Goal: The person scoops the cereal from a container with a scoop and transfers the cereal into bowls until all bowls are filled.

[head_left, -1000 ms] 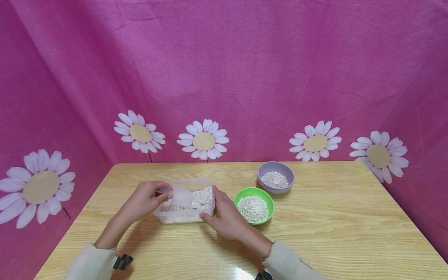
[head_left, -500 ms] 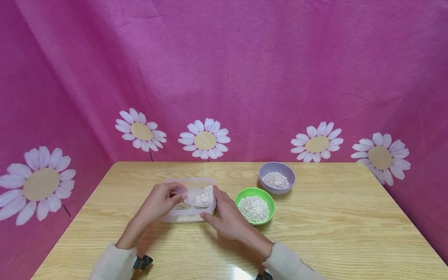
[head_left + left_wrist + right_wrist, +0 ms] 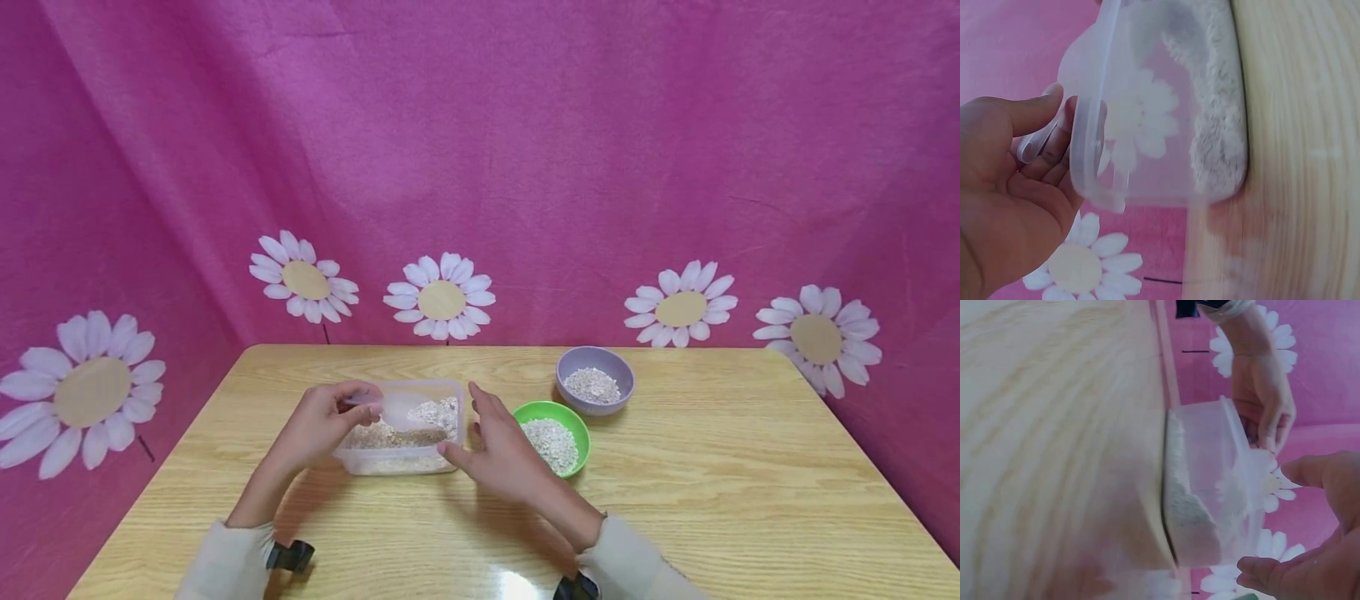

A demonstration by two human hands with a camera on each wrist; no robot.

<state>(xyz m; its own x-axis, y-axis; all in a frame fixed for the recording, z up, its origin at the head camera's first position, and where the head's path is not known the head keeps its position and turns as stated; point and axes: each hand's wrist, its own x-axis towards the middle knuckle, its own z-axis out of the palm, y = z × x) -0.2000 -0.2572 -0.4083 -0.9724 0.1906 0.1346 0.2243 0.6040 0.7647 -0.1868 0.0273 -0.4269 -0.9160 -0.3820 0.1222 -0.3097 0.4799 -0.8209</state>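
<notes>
My left hand (image 3: 322, 423) grips the handle (image 3: 1038, 140) of a translucent plastic scoop (image 3: 395, 412), whose bowl is over the left part of a clear plastic container (image 3: 401, 465). Pale flakes that look like oats (image 3: 442, 412) lie heaped toward the container's right end, with a thinner layer at the left. Beside that right end, my right hand (image 3: 510, 458) stands with spread fingers, a small gap off the wall. The right wrist view shows its thumb and fingertips (image 3: 1254, 565) near the container's rim, nothing held.
A green bowl (image 3: 579, 427) of flakes stands just behind the right hand, partly covered by it. Further back is a purple bowl (image 3: 621, 367) with fewer flakes. A pink cloth with daisies (image 3: 555, 167) hangs behind the wooden table (image 3: 712, 483).
The left hand pushed the scoop rightward through the flakes, then drew it back left. The right hand has let go of the container and moved slightly right.
</notes>
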